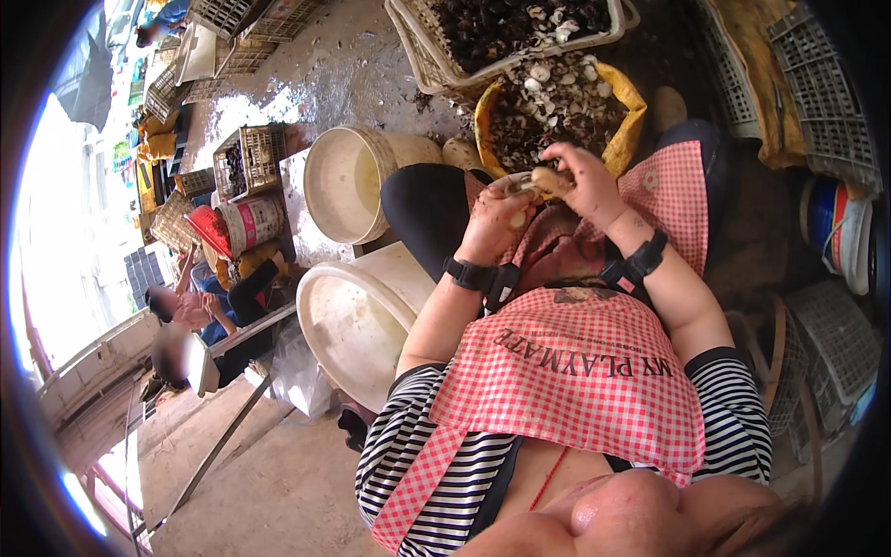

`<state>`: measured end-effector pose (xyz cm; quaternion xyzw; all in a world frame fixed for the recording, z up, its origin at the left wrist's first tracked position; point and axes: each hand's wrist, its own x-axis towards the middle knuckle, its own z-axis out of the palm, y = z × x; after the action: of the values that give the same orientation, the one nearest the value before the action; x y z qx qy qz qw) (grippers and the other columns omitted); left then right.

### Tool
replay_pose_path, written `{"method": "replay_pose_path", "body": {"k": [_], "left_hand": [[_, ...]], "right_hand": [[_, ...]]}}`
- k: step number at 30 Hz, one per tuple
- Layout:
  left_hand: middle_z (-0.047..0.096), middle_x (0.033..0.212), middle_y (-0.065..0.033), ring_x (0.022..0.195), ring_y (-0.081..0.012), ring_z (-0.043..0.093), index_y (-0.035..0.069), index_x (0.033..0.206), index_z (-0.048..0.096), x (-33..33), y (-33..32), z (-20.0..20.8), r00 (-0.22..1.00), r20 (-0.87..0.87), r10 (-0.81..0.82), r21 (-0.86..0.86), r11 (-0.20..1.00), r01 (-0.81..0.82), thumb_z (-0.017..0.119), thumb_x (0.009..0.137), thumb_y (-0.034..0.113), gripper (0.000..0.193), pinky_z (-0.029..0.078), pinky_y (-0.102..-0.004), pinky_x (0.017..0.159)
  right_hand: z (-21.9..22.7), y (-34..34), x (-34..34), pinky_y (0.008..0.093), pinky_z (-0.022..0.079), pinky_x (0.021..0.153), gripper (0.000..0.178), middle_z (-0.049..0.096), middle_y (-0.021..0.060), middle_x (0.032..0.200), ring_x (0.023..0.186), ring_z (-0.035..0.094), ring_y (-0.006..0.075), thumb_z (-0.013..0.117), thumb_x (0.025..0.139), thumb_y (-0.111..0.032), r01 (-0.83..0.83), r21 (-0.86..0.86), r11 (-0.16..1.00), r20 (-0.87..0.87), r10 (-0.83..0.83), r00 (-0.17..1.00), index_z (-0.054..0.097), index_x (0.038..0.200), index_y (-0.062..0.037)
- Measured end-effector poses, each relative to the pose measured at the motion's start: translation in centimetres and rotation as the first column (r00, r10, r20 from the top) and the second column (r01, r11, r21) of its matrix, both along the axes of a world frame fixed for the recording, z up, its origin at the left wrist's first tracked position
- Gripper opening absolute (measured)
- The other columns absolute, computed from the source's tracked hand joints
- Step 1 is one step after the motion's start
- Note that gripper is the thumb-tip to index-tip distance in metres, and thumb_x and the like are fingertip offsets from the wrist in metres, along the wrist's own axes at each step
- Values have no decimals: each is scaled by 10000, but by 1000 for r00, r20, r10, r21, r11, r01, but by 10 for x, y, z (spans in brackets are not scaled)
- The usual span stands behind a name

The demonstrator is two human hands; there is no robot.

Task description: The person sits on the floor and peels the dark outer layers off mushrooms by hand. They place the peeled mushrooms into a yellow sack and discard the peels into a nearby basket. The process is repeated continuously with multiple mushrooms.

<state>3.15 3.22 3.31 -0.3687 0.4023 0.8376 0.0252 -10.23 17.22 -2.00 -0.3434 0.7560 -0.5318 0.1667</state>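
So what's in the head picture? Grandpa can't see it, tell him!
A person's left hand and right hand are close together near a yellow sack of shells; the right holds a small tan object. A pale crate of dark shells is beyond, with pale buckets to the left.

Right hand (583, 186) near yellow sack (630, 91)

Held object (525, 186) part-hidden, top crate (616, 26) cropped

Floor (251, 464) with white buckets (404, 156)
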Motion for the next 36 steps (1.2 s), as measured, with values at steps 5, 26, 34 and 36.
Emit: {"method": "replay_pose_path", "body": {"k": [5, 26, 34, 36], "left_hand": [[680, 1006, -71, 781, -109, 612, -30, 1191, 613, 1, 2, 4, 1000, 29, -7, -37, 999, 8, 651, 914, 16, 283, 494, -218, 674], [657, 928, 24, 773, -22, 529, 6, 1124, 692, 0, 13, 15, 983, 75, -169, -469, 864, 184, 669, 947, 134, 220, 422, -178, 657], [630, 829, 35, 639, -18, 503, 32, 1146, 661, 3, 6, 20, 990, 99, -101, -154, 981, 116, 664, 962, 157, 222, 358, -168, 524], [644, 828, 23, 635, -28, 524, 40, 1158, 653, -2, 6, 29, 993, 109, -54, -149, 986, 70, 661, 967, 164, 228, 366, -164, 513]], "right_hand": [[-20, 7, -14, 342, 519, 664, 539, 678, 114, 893, 768, 660, 221, 669, 895, -584, 4, 202, 979, 271, -60, 961, 604, 1121, -99], [-40, 3, -3, 251, 445, 672, 346, 575, -11, 823, 708, 484, 93, 682, 956, -396, -81, 93, 992, 397, 38, 917, 621, 1061, -72], [-62, 1, 1, 265, 437, 666, 370, 543, -26, 759, 706, 464, 86, 687, 954, -421, -56, 4, 998, 484, 47, 874, 643, 1005, -57], [-80, -1, -2, 259, 423, 658, 352, 517, -39, 753, 702, 444, 83, 688, 959, -402, 49, 14, 999, 560, -48, 827, 645, 981, -53]]}}
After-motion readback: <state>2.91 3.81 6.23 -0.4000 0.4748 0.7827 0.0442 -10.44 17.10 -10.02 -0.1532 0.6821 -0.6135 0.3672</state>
